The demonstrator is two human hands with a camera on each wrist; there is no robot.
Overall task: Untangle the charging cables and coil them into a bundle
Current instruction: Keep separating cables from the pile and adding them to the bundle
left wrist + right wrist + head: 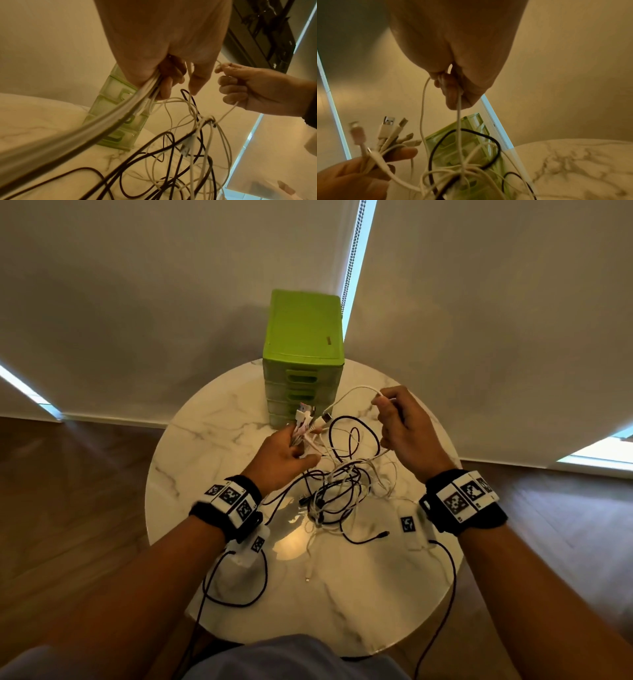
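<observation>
The person's left hand is clenched around a gathered cluster of white plug ends, the connectors fanning out just beyond its fingers. The right hand pinches a single thin white cable between thumb and fingertips, with the strand running through the curled fist and dropping out below it. Between and beneath the two grips hangs the knot of tangled black and white charging cables, its lower loops resting on the round white marble-patterned table. Past the left hand's plugs stands a green plastic drawer unit.

The untangling looks to be at an early stage; nothing is coiled yet. The main risk, judged from here, is that pulling the white strand away from the left grip tightens the knot below instead of freeing it, since several loops visibly cross around it there. A hard tug could also drag plug ends out of the left fist, or sweep trailing loops against the drawer unit. A loose black end near the table's front could slide over the edge.
</observation>
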